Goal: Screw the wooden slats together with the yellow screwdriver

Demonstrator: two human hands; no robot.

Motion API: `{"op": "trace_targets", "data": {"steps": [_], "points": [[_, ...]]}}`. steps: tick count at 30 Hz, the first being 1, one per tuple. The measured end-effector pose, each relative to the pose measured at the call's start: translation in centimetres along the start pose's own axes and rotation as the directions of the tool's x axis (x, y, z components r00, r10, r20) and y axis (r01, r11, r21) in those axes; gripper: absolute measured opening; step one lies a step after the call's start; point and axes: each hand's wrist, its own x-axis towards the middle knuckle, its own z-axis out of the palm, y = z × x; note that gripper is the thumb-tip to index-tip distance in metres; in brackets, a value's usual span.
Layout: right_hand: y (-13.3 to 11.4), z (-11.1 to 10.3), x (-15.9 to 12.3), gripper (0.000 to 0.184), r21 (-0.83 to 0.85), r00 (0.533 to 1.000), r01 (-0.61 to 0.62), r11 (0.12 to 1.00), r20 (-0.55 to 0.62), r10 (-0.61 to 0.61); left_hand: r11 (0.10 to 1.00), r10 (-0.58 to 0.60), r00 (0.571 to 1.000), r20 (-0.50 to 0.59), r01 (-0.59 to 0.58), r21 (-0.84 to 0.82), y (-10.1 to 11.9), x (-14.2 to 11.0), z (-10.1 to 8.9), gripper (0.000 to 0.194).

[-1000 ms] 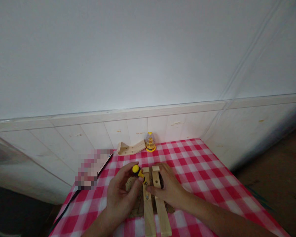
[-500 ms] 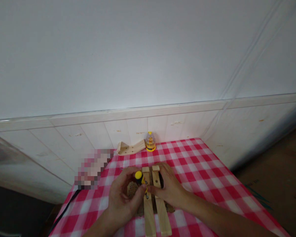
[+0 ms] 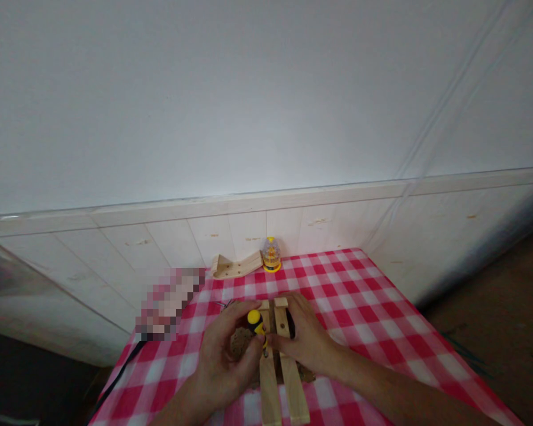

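Nearest us, the plain ends of two wooden bars, the left bar (image 3: pixel 270 390) and the right bar (image 3: pixel 296 390), point back toward our body, side by side with a narrow gap between. They lie over a rough brown piece (image 3: pixel 240 342) on the cloth-covered bench (image 3: pixel 346 296). A little farther up, our left hand (image 3: pixel 224 346) is pinched on the yellow-and-black handle of a screwdriver (image 3: pixel 256 322), thumb on the near side, fingers curled round the other. The screwdriver sits over the left bar, its long axis tilted: the rounded butt is up and away to the left, the lower end slants toward us and slightly right. The left hand is the nearer one to the butt; our right hand (image 3: pixel 308 334) clamps the right bar from its outer side, its thumb crossing to the lower handle. Whether the tip is seated we cannot tell, as the thumbs hide it. Just beyond the left fingers lie thin metal bits (image 3: pixel 223 305). At the far edge, a curved wooden piece (image 3: pixel 237 269) rests beside a clear yellow-capped bottle (image 3: pixel 271 255), before the panelled wall (image 3: pixel 293 228).
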Motion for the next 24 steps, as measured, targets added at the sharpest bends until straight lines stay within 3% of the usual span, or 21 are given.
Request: {"op": "trace_targets", "data": {"steps": [6, 13, 24], "points": [[0.3, 0.2, -0.1, 0.047, -0.005, 1.0, 0.009, 1.0, -0.017, -0.009, 0.999, -0.047, 0.998, -0.034, 0.047, -0.013, -0.8, -0.8, -0.1, 0.041], [0.4, 0.2, -0.1, 0.044, -0.001, 1.0, 0.007, 1.0, -0.012, -0.007, 0.976, 0.195, 0.98, 0.023, -0.197, 0.098, -0.9, -0.4, -0.8, 0.047], [0.0, 0.0, -0.1, 0.042, 0.024, 1.0, 0.026, 0.999, -0.018, -0.025, 0.951, 0.266, 0.963, 0.04, -0.269, 0.152, 0.4, 1.2, -0.4, 0.035]]}}
